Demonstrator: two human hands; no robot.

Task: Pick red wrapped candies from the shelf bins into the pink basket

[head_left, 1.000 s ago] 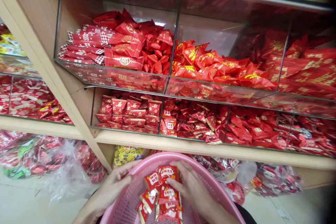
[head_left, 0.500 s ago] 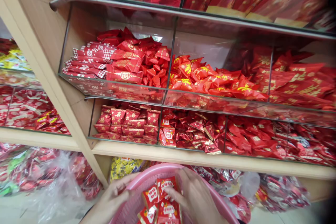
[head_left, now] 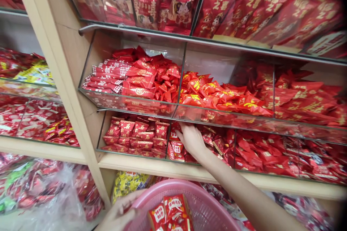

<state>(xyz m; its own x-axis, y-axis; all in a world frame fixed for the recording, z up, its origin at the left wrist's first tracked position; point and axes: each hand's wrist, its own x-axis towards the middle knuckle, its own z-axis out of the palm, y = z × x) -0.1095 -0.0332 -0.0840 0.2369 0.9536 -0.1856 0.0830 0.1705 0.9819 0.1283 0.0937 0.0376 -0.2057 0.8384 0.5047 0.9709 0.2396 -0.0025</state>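
My right hand (head_left: 192, 140) reaches into a lower shelf compartment, its fingers at the small red packets (head_left: 176, 148) there; the fingertips are partly hidden behind the shelf's clear front edge. Below, a pink plastic basket (head_left: 173, 184) holds several red packets (head_left: 174, 205) with white labels. My left hand (head_left: 121, 211) is at the basket's left rim, fingers curled against it. To the left of my right hand sit neat rows of dark red packets (head_left: 141, 135).
Above is a glass-fronted shelf of red candies (head_left: 141, 79), and higher still larger red bags (head_left: 179, 0). A wooden upright (head_left: 58, 65) stands at left. Clear plastic bags (head_left: 65, 191) of sweets and yellow packets (head_left: 130, 184) lie beneath the lower shelf.
My right hand has left the packets in the basket and moved up and forward into the lower compartment. My left hand stays at the basket rim. The view has shifted upward.
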